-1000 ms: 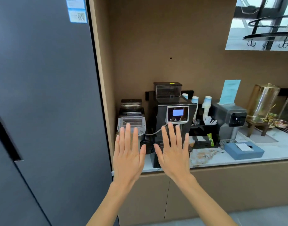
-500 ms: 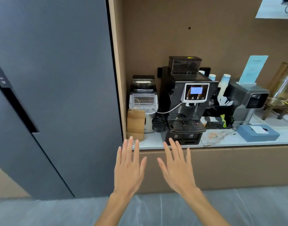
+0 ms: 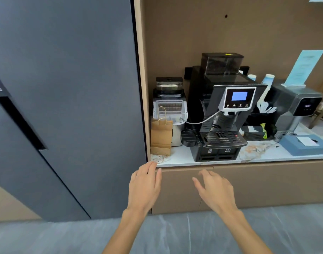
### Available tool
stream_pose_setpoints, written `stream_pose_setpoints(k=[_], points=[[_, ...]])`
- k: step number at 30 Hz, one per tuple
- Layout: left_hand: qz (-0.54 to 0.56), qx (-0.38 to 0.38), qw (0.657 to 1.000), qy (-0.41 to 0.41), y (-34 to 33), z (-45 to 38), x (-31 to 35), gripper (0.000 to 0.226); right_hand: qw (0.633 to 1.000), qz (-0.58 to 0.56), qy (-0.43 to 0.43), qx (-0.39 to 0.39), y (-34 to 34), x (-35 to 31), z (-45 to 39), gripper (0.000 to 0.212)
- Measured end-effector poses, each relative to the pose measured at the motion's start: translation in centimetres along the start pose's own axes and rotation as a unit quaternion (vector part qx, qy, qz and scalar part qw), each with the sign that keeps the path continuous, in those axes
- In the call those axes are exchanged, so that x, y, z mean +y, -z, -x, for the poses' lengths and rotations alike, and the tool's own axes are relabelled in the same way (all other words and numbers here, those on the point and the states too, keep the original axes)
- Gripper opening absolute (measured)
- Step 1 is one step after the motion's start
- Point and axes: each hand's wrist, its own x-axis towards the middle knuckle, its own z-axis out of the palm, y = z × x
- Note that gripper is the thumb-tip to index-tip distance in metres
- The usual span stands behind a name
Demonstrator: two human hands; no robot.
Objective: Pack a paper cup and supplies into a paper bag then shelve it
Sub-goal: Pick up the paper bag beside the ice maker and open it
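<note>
Both hands empty, fingers loosely spread; compared with half a second earlier, left hand point(image 3: 145, 187) and right hand point(image 3: 214, 191) sit nearer the counter point(image 3: 177, 158) edge. Bag point(image 3: 161, 137) stands just above left hand; cups point(image 3: 268, 83) far upper right.

A brown paper bag point(image 3: 161, 137) with twisted handles is standing upright, folded flat, at the left end of the marble bench point(image 3: 179, 158), while stacked white paper cups point(image 3: 268, 83) are sitting behind the coffee machine point(image 3: 224, 110).
</note>
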Motion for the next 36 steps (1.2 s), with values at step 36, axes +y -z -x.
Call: stream_pose_setpoints(k=[36], points=[[0.351,-0.048,0.877,0.324,-12.9,-26.8,-3.4,0.020,0.881,-0.438,0.017,-0.182,-16.2,-3.8,-38.6,0.019]])
